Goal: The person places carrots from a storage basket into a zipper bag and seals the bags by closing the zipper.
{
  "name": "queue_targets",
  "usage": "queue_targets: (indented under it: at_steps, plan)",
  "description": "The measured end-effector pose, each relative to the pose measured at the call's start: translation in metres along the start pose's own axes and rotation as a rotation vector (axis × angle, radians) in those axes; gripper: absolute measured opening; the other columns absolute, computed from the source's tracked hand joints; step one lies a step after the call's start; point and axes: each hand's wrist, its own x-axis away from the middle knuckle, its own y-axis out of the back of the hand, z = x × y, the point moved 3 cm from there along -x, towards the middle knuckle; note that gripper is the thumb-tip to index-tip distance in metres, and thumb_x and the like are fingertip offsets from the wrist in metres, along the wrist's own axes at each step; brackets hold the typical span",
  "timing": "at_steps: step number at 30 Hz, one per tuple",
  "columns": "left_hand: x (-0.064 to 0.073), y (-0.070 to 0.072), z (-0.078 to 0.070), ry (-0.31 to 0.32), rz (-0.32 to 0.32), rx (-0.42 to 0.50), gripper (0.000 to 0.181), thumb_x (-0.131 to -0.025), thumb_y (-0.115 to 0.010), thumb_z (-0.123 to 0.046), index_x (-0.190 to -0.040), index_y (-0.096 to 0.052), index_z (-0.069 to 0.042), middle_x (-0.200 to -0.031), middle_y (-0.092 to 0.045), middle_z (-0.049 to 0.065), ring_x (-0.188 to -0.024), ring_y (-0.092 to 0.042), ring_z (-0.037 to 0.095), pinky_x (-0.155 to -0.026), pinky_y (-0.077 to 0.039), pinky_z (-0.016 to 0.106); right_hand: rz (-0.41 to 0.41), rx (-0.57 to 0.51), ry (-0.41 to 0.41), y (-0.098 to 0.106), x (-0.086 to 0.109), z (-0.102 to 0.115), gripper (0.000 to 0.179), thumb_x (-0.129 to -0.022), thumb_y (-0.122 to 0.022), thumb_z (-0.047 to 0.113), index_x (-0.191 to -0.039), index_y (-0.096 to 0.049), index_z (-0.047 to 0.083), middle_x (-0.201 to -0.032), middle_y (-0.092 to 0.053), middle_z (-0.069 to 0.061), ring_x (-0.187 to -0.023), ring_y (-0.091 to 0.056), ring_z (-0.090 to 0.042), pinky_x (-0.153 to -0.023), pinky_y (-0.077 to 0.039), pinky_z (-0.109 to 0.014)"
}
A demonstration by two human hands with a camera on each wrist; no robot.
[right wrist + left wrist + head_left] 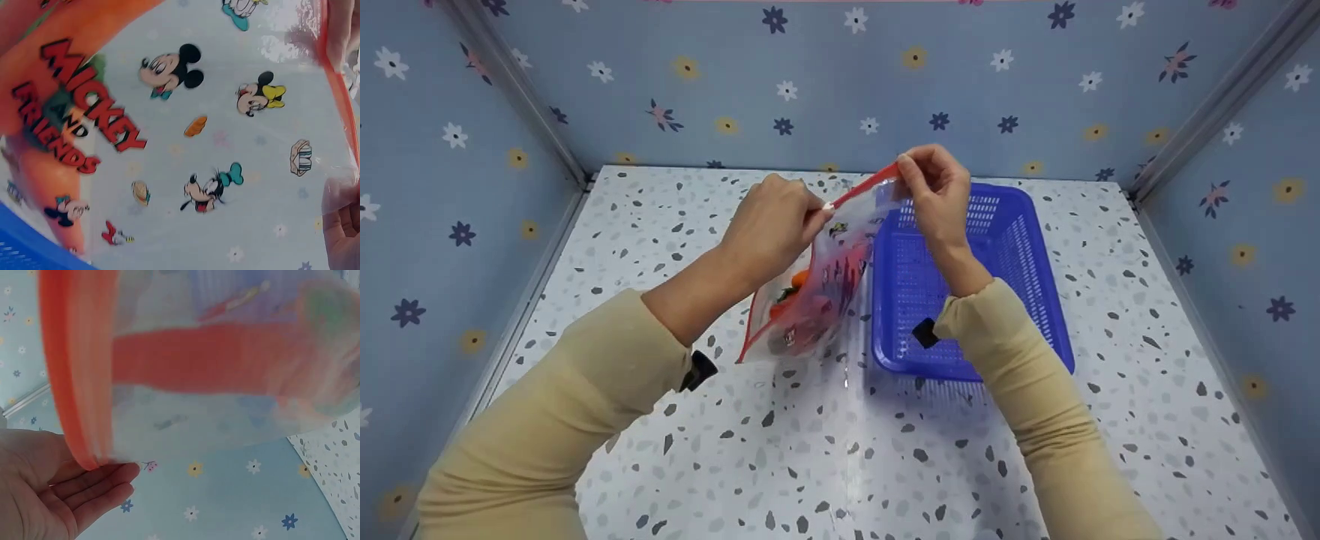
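A clear zip bag (847,232) with a red strip along its top edge hangs between my hands. My left hand (780,225) pinches that strip near its left end. My right hand (941,191) grips the far right end between thumb and fingers. Mickey and Friends lettering and cartoon figures are printed on the bag in the right wrist view. Inside it, orange-red long shapes with green parts show through the plastic; their exact kind is unclear. More red trim shows at the lower left, beside an orange thing (800,278) with green.
A blue plastic basket (889,352) with slotted walls stands right of the bag, partly under my right forearm. Both are on a white speckled tabletop (780,465). Flower-patterned blue panels (840,82) enclose the back and sides.
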Motion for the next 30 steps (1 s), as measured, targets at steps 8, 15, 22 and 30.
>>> queue_targets:
  at_steps: [8, 15, 22, 30]
  plan:
    - [0.003, 0.004, 0.008, 0.05, 0.07, -0.004, 0.018, -0.087, -0.057, -0.01, -0.09, -0.07, 0.001, -0.074, -0.065, 0.012, -0.062, -0.047, 0.019, -0.055, -0.039, 0.028, -0.072, 0.071, -0.044, 0.025, -0.009, -0.025, 0.008, -0.083, -0.059, 0.0, -0.076, -0.06, -0.004, -0.066, -0.057, -0.004, -0.056, -0.051, -0.011, -0.047, -0.047, -0.021]
    - [0.007, 0.012, 0.012, 0.067, 0.117, -0.031, 0.019, -0.086, -0.055, -0.008, -0.084, -0.071, 0.002, -0.067, -0.063, 0.012, -0.057, -0.044, 0.018, -0.053, -0.037, 0.027, -0.087, 0.085, -0.123, 0.038, -0.009, -0.04, 0.009, -0.082, -0.06, -0.001, -0.074, -0.06, -0.001, -0.065, -0.058, -0.003, -0.056, -0.052, -0.011, -0.048, -0.049, -0.021]
    - [0.012, 0.018, 0.012, 0.081, 0.143, -0.041, 0.019, -0.086, -0.057, -0.011, -0.081, -0.072, -0.001, -0.071, -0.065, 0.01, -0.057, -0.045, 0.017, -0.052, -0.037, 0.026, -0.075, 0.09, -0.19, 0.043, -0.002, -0.053, 0.007, -0.082, -0.06, -0.001, -0.075, -0.06, -0.003, -0.063, -0.056, -0.002, -0.053, -0.053, -0.01, -0.045, -0.049, -0.022]
    - [0.02, 0.017, 0.021, 0.083, 0.131, -0.009, 0.018, -0.086, -0.056, -0.009, -0.092, -0.069, 0.001, -0.082, -0.067, 0.014, -0.065, -0.057, 0.02, -0.059, -0.044, 0.03, -0.059, 0.083, -0.221, 0.045, 0.003, -0.059, 0.009, -0.082, -0.06, -0.002, -0.073, -0.06, -0.002, -0.063, -0.056, -0.003, -0.054, -0.053, -0.011, -0.045, -0.049, -0.021]
